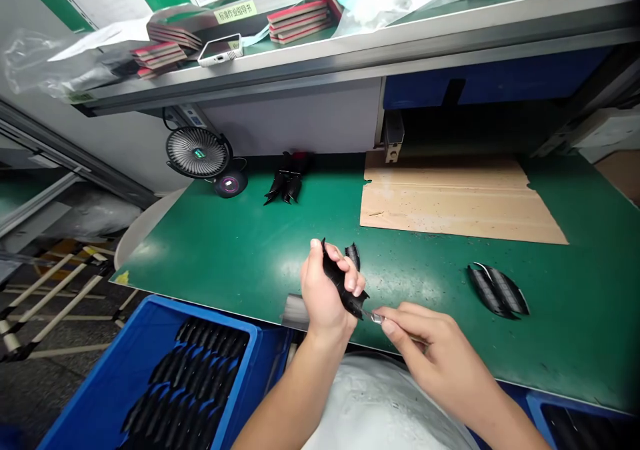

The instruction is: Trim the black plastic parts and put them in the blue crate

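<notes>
My left hand is wrapped round a curved black plastic part, holding it tilted above the table's front edge. Between the thumb and fingers of my right hand is a small metal blade, its tip at the lower end of the black part. Whether the tip touches cannot be made out. Just behind my left hand another black piece lies on the table, partly hidden. A pair of similar curved black parts rests on the right, and more black parts stand near the back.
The green table carries a cardboard sheet and a small fan. A shelf runs above it. At lower left, a blue crate holds rows of black parts; another blue crate sits at lower right.
</notes>
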### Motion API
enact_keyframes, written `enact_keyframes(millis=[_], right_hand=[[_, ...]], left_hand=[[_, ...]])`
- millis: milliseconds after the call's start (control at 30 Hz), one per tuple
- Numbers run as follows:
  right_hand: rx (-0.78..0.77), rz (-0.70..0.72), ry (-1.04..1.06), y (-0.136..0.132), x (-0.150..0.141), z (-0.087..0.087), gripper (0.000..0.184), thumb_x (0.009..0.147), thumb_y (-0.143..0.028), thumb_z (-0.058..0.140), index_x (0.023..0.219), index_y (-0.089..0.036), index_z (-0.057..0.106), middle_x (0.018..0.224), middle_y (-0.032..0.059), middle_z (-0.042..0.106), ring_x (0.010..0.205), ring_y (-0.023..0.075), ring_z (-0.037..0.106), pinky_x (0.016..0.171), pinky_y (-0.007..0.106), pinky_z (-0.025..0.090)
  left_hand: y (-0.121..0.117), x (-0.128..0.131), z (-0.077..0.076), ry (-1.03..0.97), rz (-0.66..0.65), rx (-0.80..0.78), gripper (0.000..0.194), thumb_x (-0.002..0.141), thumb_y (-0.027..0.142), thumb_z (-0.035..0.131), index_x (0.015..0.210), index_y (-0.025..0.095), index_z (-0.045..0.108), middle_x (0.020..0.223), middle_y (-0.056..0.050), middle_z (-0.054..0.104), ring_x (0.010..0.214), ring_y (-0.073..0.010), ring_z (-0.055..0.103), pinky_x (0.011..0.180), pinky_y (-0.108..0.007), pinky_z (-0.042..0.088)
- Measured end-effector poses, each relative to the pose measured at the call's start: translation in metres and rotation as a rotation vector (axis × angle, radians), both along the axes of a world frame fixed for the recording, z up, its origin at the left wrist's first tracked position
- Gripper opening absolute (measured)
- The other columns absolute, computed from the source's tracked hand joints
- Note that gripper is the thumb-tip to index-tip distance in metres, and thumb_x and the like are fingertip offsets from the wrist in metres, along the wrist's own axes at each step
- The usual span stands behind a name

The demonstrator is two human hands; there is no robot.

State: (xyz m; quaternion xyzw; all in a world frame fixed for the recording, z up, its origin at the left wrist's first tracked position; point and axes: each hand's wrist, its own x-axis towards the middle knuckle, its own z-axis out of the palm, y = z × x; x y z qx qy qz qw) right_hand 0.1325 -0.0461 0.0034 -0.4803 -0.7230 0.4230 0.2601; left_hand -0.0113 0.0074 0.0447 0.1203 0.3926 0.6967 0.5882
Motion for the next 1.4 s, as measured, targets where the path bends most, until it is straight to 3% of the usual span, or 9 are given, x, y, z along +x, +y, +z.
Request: enact_keyframes(millis=[400, 633, 733, 800, 933, 1000, 1067, 1267, 1400], right_hand=[[0.213, -0.129, -0.266, -0.012, -0.012, 0.000, 0.023, 0.095, -0.033, 0.042, 0.094, -0.028, 0.065, 0.066, -0.0027, 0.055, 0.051, 0.0118, 0.052, 0.049, 0.026, 0.032], [0.531, -0.232, -0.470, -0.026, -0.016, -0.005, 0.024, 0.094, -0.026, 0.045, 0.110, -0.023, 0.062, 0.071, 0.0012, 0.060, 0.060, 0.0145, 0.053, 0.054, 0.028, 0.032], [0.678, -0.248, -0.362, -0.029, -0.015, -0.012, 0.031, 0.088, -0.020, 0.057, 0.118, -0.025, 0.058, 0.075, 0.0019, 0.063, 0.063, 0.0152, 0.053, 0.060, 0.029, 0.035], [0.610, -0.343, -0.132, -0.025, -0.019, -0.014, 0.034, 0.084, -0.022, 0.064, 0.117, -0.025, 0.058, 0.080, 0.0024, 0.064, 0.066, 0.0152, 0.054, 0.061, 0.028, 0.039], [-0.008, -0.400, 0.232, -0.001, -0.039, -0.019, 0.025, 0.082, -0.041, 0.065, 0.091, -0.018, 0.063, 0.070, 0.0004, 0.060, 0.051, 0.0114, 0.048, 0.047, 0.023, 0.037], [-0.192, -0.270, 0.231, 0.010, -0.048, -0.026, 0.033, 0.088, -0.045, 0.054, 0.072, -0.017, 0.059, 0.060, -0.0010, 0.057, 0.047, 0.0106, 0.045, 0.045, 0.022, 0.035], [-0.167, -0.208, 0.083, 0.017, -0.052, -0.039, 0.039, 0.092, -0.043, 0.045, 0.064, -0.018, 0.055, 0.056, -0.0010, 0.057, 0.049, 0.0117, 0.049, 0.049, 0.022, 0.035], [-0.002, -0.352, -0.303, 0.033, -0.064, -0.088, 0.032, 0.092, -0.040, 0.045, 0.068, -0.021, 0.056, 0.059, 0.0015, 0.057, 0.054, 0.0174, 0.053, 0.052, 0.025, 0.029], [0.061, -0.384, -0.415, 0.053, -0.085, -0.108, 0.022, 0.083, -0.041, 0.061, 0.088, -0.020, 0.061, 0.088, 0.0051, 0.062, 0.073, 0.0203, 0.059, 0.058, 0.025, 0.034]], left_hand=[[-0.013, -0.003, 0.001, 0.060, -0.005, 0.035, 0.034, 0.090, 0.040, 0.046, 0.065, 0.017, 0.046, 0.053, 0.004, 0.043, 0.034, -0.0042, 0.034, 0.035, -0.017, 0.030], [-0.011, -0.005, -0.002, 0.034, 0.040, -0.039, 0.033, 0.088, 0.043, 0.049, 0.068, 0.018, 0.046, 0.056, 0.004, 0.044, 0.036, -0.0047, 0.035, 0.036, -0.017, 0.030], [-0.006, -0.010, -0.007, -0.032, 0.063, -0.091, 0.030, 0.087, 0.043, 0.052, 0.070, 0.018, 0.046, 0.057, 0.005, 0.043, 0.038, -0.0046, 0.036, 0.036, -0.016, 0.031], [-0.005, -0.011, -0.011, -0.061, 0.074, -0.108, 0.029, 0.087, 0.041, 0.052, 0.071, 0.018, 0.046, 0.057, 0.005, 0.043, 0.039, -0.0049, 0.037, 0.037, -0.016, 0.033], [-0.006, -0.005, -0.022, -0.039, -0.008, -0.033, 0.030, 0.087, 0.043, 0.052, 0.070, 0.018, 0.045, 0.056, 0.005, 0.043, 0.039, -0.0063, 0.039, 0.038, -0.018, 0.036], [-0.004, -0.005, -0.035, 0.006, -0.044, 0.006, 0.031, 0.086, 0.045, 0.053, 0.072, 0.019, 0.046, 0.056, 0.005, 0.043, 0.039, -0.0068, 0.039, 0.038, -0.019, 0.037], [0.005, -0.013, -0.056, 0.073, -0.032, -0.004, 0.028, 0.084, 0.047, 0.055, 0.080, 0.020, 0.049, 0.058, 0.006, 0.045, 0.038, -0.0069, 0.039, 0.039, -0.019, 0.037], [0.056, -0.070, -0.142, 0.584, 0.069, -0.200, 0.023, 0.087, 0.041, 0.049, 0.082, 0.019, 0.046, 0.060, 0.003, 0.052, 0.050, -0.0121, 0.053, 0.055, -0.025, 0.046], [0.071, -0.087, -0.164, 0.720, 0.063, -0.192, 0.010, 0.083, 0.025, 0.055, 0.078, 0.016, 0.055, 0.071, -0.002, 0.059, 0.066, -0.0143, 0.057, 0.070, -0.025, 0.045]])
